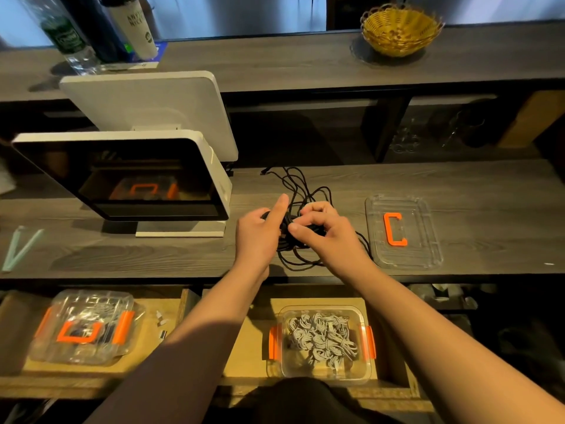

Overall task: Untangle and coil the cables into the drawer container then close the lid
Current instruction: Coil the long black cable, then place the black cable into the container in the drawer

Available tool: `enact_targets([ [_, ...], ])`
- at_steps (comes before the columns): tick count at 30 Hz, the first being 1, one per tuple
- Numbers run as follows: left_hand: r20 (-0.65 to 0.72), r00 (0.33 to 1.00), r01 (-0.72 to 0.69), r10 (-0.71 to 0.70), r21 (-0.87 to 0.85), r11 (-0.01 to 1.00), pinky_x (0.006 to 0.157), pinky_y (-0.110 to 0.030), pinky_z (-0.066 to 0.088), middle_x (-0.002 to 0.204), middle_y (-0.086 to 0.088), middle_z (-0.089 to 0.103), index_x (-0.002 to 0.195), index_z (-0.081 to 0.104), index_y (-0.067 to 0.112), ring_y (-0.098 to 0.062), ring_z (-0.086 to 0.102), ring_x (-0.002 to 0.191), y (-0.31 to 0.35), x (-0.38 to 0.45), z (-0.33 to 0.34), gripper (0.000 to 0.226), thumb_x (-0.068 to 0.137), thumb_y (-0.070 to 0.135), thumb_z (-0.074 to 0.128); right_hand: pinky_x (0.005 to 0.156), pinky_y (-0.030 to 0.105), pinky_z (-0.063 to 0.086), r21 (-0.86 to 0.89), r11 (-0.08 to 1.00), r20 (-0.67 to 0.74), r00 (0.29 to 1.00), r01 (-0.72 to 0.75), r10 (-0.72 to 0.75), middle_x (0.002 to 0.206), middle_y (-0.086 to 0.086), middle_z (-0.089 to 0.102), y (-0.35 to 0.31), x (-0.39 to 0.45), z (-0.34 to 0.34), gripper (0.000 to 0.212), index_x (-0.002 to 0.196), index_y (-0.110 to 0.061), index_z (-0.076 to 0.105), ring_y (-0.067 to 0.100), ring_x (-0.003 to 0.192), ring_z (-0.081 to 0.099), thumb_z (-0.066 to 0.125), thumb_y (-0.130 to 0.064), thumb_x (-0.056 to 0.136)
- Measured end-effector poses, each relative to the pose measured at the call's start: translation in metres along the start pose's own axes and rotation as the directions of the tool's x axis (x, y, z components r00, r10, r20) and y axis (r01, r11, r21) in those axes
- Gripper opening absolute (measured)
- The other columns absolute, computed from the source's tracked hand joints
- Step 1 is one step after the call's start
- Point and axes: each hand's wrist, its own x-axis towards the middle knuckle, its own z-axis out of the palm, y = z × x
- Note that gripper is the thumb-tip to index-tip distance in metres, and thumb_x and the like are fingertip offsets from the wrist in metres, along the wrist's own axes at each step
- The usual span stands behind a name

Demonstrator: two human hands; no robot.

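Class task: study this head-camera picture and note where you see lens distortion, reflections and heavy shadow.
Head view: wide-angle bending bows the counter edge and upper shelf; the dark monitor screen mirrors an orange shape; the alcove behind the black cable is deep in shadow; the left hand and right hand are evenly lit; the lid shows faint sheen.

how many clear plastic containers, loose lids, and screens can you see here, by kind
Clear containers: 2, the closed container in the left drawer and the open container of grey cables.
Loose lids: 1, the lid on the counter.
Screens: 2, front screen and back screen.
Total: 5
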Motion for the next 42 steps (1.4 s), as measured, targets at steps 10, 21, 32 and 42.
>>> enact_targets([
  [10,0.034,0.996,0.078,-0.077,-0.036,0.996,0.083,-0.046,0.060,0.080,-0.006,0.072,0.084,0.073,0.017,-0.025,0.071,0.087,-0.006,0.007,-0.001,0.041,0.091,0.056,0.064,0.109,0.052,0.041,0.053,0.996,-0.017,0.997,-0.078,0.079,0.129,-0.011,0.054,0.003,0.003,0.002,0.006,0.086,-0.034,0.077,0.007,0.126,0.048,0.079,-0.031,0.081],
  [21,0.047,0.985,0.167,-0.164,-0.095,0.981,0.084,-0.050,0.061,0.085,-0.014,0.074,0.090,0.073,0.008,-0.028,0.073,0.085,-0.009,0.003,-0.007,0.044,0.093,0.050,0.064,0.114,0.046,0.034,-0.055,0.993,0.138,0.984,-0.109,0.116,0.138,-0.011,0.047,-0.004,0.007,0.000,0.011,0.093,-0.028,0.078,0.006,0.133,0.039,0.075,-0.033,0.085],
  [32,0.084,0.968,0.246,-0.236,-0.134,0.960,0.086,-0.042,0.059,0.091,-0.010,0.076,0.094,0.076,0.013,-0.026,0.071,0.095,-0.036,-0.009,-0.002,0.038,0.090,0.050,0.068,0.098,0.015,0.033,-0.149,0.984,0.245,0.961,-0.095,0.130,0.133,-0.005,0.045,0.010,-0.005,0.000,0.005,0.081,-0.031,0.073,0.004,0.128,0.039,0.073,-0.032,0.086],
  [42,0.091,0.991,0.098,-0.097,-0.008,0.995,0.062,-0.014,0.044,0.083,0.004,0.066,0.108,0.068,0.016,0.000,0.061,0.074,-0.067,-0.030,0.010,0.042,0.094,0.054,0.059,0.073,0.035,0.060,0.152,0.899,0.146,0.909,-0.412,0.391,0.106,0.010,0.071,0.057,-0.029,-0.007,0.042,0.117,-0.012,0.060,0.019,0.089,0.071,0.069,-0.042,0.089],
])
